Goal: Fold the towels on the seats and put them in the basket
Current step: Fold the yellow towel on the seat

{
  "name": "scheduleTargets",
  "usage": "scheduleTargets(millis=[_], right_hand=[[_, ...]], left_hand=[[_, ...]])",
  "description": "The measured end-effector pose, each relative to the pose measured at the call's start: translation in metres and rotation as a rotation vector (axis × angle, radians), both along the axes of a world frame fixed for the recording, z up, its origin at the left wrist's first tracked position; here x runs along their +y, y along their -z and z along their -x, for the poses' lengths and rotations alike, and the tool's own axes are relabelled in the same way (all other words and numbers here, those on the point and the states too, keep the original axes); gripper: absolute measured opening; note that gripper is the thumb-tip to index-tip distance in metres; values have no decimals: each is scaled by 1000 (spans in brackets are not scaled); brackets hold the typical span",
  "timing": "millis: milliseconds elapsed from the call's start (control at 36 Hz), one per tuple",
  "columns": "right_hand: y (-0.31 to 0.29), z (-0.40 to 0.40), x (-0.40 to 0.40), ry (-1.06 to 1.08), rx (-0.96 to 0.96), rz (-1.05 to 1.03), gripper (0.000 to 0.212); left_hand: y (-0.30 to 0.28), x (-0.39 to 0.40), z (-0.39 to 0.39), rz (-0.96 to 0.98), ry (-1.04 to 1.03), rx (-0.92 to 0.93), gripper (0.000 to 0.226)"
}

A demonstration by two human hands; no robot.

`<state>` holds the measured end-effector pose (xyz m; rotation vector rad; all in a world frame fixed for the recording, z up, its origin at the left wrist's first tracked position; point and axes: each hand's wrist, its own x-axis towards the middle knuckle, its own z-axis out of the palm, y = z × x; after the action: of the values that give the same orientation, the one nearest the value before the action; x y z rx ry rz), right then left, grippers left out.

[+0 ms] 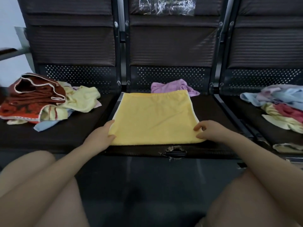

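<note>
- Landmark: the yellow terry towel (154,117) lies flat on the middle dark perforated-metal seat (211,112), its near edge along the seat's front lip.
- Left of the yellow towel: a crumpled heap with a rust-red white-trimmed towel (34,94) and a pale yellow towel (82,99), unfolded on the left seat.
- Left hand (101,135): at the yellow towel's near-left corner, thumb on top and fingers at the side edge, pinching the cloth.
- Behind the yellow towel: a bunched lilac towel (170,86), touching its far edge.
- Right hand (211,130): at the near-right corner, fingers curled onto the cloth, pinching it.
- Right of the yellow towel: a mixed pile of light blue, pink and cream towels (282,108) on the right seat.
- Basket: not in view.
- Judgement: a fold is in hand. Lift both corners level, carry them to the far edge, match the white trim, then smooth flat; uneven lifting would skew the fold, and the lilac towel may catch.
</note>
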<state>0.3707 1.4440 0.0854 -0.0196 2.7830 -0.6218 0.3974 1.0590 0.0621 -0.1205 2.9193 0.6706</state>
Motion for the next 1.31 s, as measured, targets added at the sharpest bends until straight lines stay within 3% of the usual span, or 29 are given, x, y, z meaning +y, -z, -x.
scheduleTargets(millis=[194,306,417,556,639,750,861,944,1028,1111,1194,1306], right_hand=[[0,-4,-4,15,78,-230,57],[-2,-6,-15,-91,149,-115,53],[2,-10,-33,-315,120,-27,31],[2,-11,-47,-437,87,72,28],[6,-10,-52,-484,99,69,32],[11,-8,-59,-544,198,75,15],[13,-1,-65,-475,261,75,12],[14,9,-66,-373,316,91,9],[12,19,-66,-357,344,62,13],[4,25,-68,-410,252,69,26],[0,33,-68,-444,37,13,45],[-4,48,-44,-317,14,-30,41]], left_hand=[[-2,9,-3,298,77,192,72],[-4,27,-4,173,182,200,64],[-2,48,-9,-61,390,149,48],[7,62,-4,-54,553,127,32],[10,67,1,-65,544,137,30],[10,69,7,-118,501,128,26],[7,72,13,-144,482,103,35],[4,65,21,-5,496,105,45],[-5,47,36,30,349,189,41],[-14,28,50,-34,177,281,31],[-12,15,60,30,122,286,29],[-4,7,65,87,130,201,33]])
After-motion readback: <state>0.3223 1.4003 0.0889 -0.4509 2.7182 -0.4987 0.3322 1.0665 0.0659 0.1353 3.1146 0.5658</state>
